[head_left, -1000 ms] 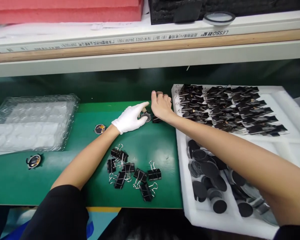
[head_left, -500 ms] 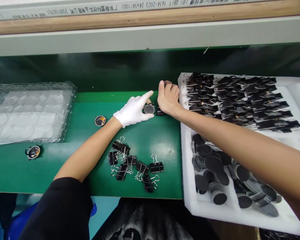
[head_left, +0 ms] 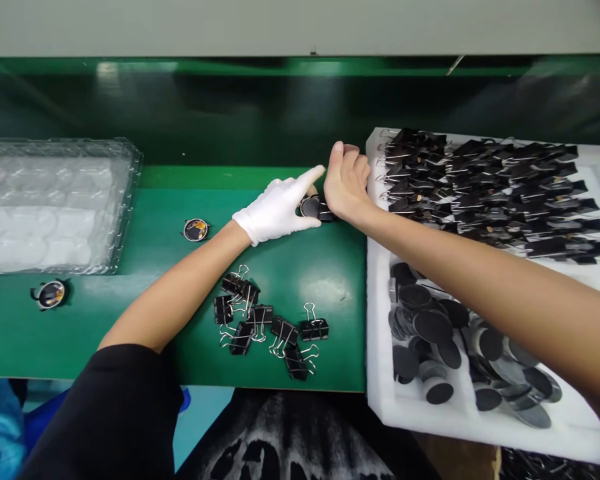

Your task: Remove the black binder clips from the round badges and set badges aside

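My left hand point(head_left: 280, 210), in a white glove, is closed around a small round watch-like piece point(head_left: 309, 207) with a dark grey face. From the right, my bare right hand point(head_left: 347, 183) grips a black binder clip point(head_left: 326, 212). The clip's front meets the right edge of the round piece; whether its jaws bite on it I cannot tell. My right fingers hide the clip's handles. Nearer my body lies a loose group of several binder clips point(head_left: 260, 315). Left of my gloved wrist sits another round watch-like piece point(head_left: 196, 230), its face black and orange.
A similar round piece point(head_left: 51, 294) lies farther left. Clear plastic trays point(head_left: 116, 220) are stacked at the left. On the right, a white foam tray point(head_left: 377, 393) carries rows of clipped pieces point(head_left: 495, 183) and several loose dark discs point(head_left: 433, 327). A dark green wall point(head_left: 230, 120) stands behind.
The binder clip has moved left from just beside the round piece to its edge. The view has tilted downward, so the upper ledge shows less.
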The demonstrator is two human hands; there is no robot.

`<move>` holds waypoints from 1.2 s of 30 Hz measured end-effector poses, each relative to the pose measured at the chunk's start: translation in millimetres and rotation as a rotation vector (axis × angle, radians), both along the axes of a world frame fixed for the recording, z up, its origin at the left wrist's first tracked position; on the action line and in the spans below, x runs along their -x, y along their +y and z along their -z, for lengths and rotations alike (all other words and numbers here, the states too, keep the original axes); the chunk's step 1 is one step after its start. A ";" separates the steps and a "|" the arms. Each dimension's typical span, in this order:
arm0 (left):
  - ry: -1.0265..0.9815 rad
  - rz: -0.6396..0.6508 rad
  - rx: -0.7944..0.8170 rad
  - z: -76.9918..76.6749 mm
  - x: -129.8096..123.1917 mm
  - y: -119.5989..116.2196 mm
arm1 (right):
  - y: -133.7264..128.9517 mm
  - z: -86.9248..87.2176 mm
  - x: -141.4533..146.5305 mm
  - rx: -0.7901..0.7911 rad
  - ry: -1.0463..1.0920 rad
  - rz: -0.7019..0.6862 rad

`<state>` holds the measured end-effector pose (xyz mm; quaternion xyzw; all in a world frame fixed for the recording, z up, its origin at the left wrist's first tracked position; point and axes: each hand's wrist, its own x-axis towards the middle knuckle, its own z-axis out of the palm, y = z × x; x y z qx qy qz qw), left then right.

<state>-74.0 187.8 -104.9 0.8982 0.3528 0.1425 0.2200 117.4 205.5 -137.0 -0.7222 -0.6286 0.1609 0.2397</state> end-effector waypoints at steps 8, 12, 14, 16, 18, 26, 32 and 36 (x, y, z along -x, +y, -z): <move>0.121 -0.117 -0.073 -11.3 1.8 -11.5 | -2.7 -41.4 17.9 -0.089 0.032 0.001; 0.159 -0.131 -0.158 -14.5 9.4 -15.6 | -41.2 -106.5 20.4 -0.115 -0.052 -0.269; 0.158 -0.007 -0.193 -14.7 13.4 -14.7 | -72.3 -134.0 16.2 0.044 -0.100 -0.599; 0.180 0.125 -0.209 -15.5 15.3 -13.4 | -107.1 -149.9 12.8 0.288 -0.137 -0.895; 0.225 0.165 -0.224 -18.1 15.1 -12.9 | -139.6 -152.2 12.9 0.440 -0.201 -1.032; 0.532 0.012 -0.195 -53.4 25.7 -15.8 | -170.5 -109.6 13.1 0.565 -0.142 -1.036; 0.558 0.151 -0.210 -67.8 38.0 -9.9 | -131.1 -112.1 -0.3 0.482 -0.132 -0.559; 0.611 0.162 -0.226 -62.9 37.0 -2.6 | -100.6 -105.9 1.9 0.388 -0.197 -0.388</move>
